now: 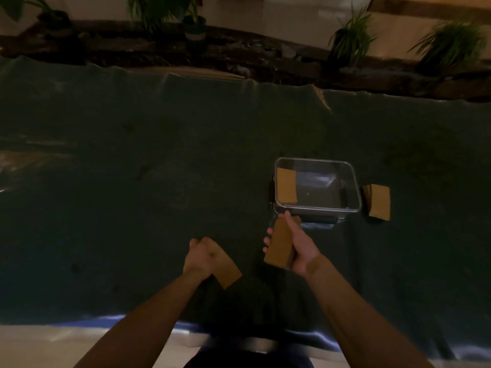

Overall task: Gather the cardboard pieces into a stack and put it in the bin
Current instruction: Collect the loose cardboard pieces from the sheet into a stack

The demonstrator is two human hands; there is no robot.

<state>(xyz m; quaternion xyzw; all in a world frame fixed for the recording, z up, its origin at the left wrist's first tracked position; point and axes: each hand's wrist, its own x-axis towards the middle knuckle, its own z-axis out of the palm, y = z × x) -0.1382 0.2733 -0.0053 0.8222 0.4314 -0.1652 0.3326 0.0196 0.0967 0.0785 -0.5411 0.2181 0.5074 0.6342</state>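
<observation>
My right hand [300,244] grips a stack of brown cardboard pieces [280,245], tilted, just in front of a clear plastic bin [354,181]. One cardboard piece [286,185] lies inside the bin against its left wall. My left hand [203,254] is closed over a single cardboard piece [229,273] that pokes out to the right near the dark cloth. Another small pile of cardboard [378,201] lies on the cloth right of the bin.
A dark green cloth [132,181] covers the work surface. The bin sits on its dark lid [318,223]. Potted plants [350,41] and a dark ledge line the far edge. A pale floor strip [53,346] shows at the near edge.
</observation>
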